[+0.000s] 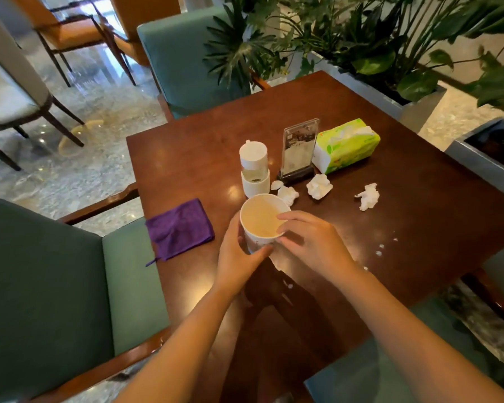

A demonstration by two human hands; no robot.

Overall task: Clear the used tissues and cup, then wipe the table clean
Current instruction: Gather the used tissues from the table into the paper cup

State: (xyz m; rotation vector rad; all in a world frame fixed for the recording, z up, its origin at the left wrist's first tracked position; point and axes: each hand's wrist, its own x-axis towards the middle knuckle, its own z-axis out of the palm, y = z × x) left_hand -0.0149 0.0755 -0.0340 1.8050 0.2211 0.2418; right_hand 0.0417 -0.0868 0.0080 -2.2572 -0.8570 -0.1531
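Observation:
A white paper cup (261, 221) with a tan inside is lifted a little above the brown wooden table (405, 205). My left hand (239, 257) wraps around its left side and base. My right hand (312, 242) pinches the cup's right rim with thumb and fingers. Three crumpled white tissues lie beyond it: one (287, 194) just behind the cup, one (319, 186) in the middle, one (368, 196) further right. A folded purple cloth (179, 228) rests at the table's left edge. Small white crumbs (380, 251) dot the table to the right of my right hand.
A white-capped bottle (254, 170), an acrylic sign holder (298, 151) and a green tissue pack (346, 145) stand at the table's middle back. Green chairs sit at left (56, 286) and beyond (184, 59). Planters with leafy plants (390, 39) border the right side.

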